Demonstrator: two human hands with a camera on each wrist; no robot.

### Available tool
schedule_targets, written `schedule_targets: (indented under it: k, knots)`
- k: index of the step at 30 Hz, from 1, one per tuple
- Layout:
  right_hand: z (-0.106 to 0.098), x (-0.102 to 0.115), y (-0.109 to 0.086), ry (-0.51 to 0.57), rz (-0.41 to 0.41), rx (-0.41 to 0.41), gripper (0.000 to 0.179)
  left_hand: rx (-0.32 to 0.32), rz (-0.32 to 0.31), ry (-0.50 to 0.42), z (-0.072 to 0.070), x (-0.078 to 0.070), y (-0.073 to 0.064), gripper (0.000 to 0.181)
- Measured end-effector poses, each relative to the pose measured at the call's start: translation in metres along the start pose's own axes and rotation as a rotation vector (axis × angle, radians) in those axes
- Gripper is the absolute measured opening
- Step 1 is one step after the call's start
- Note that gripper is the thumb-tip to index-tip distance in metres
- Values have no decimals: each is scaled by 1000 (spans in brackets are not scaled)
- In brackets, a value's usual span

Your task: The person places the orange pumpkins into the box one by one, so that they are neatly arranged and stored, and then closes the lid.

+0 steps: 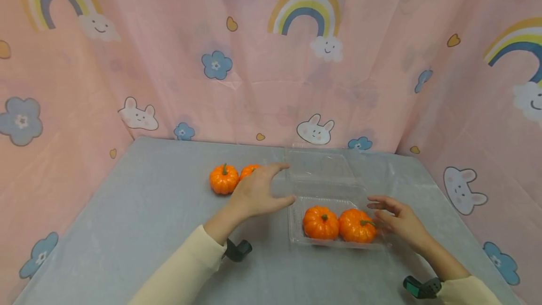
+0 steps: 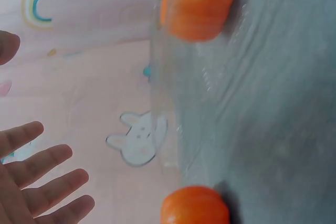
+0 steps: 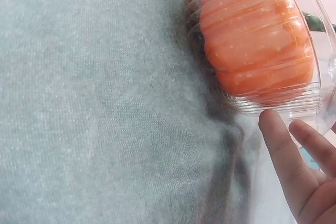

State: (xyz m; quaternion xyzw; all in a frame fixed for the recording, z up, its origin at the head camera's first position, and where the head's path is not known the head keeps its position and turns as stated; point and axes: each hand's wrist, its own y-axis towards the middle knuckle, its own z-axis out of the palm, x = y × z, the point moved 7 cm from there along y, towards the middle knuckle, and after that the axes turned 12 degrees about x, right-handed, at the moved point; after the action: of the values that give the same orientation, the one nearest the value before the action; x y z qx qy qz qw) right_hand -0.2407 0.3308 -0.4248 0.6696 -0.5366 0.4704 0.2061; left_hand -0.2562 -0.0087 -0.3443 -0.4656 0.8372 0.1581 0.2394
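An open clear plastic clamshell box [image 1: 298, 238] lies on the table, its lid [image 1: 319, 166] folded back toward the curtain. Two small orange pumpkins sit side by side in its base, one on the left [image 1: 320, 223] and one with a green stem on the right [image 1: 357, 226]. My left hand [image 1: 256, 194] is held above the table left of the box, fingers spread and holding nothing. Behind it are two more pumpkins, the left one [image 1: 224, 179] in full view and the other [image 1: 249, 170] partly hidden. At the box's right end is my right hand [image 3: 310, 171], a fingertip at the ribbed wall; contact is unclear.
A grey cloth covers the table [image 1: 139, 229]. Pink patterned curtain [image 1: 237, 102] stands along the back and both sides. Each wrist wears a dark camera mount, the left one [image 1: 238, 250] and the right one [image 1: 422, 287] both near the table surface.
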Motion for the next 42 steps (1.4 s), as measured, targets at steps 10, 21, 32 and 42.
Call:
schedule_targets:
  k: [10,21,32,42]
  knots:
    - [0,-1,-1,-11,-3,0,46,-99,-65,-69,-24,27,-11,71]
    - [0,-1,-1,-5,4,-5,46,-125,-130,-57,-40,55,-19,70]
    - [0,1,-1,-22,-6,-5,46,-147,-194,-86,-48,85,-26,72]
    - [0,3,-1,-29,-19,1,45,-164,-229,-98,-49,108,-33,72]
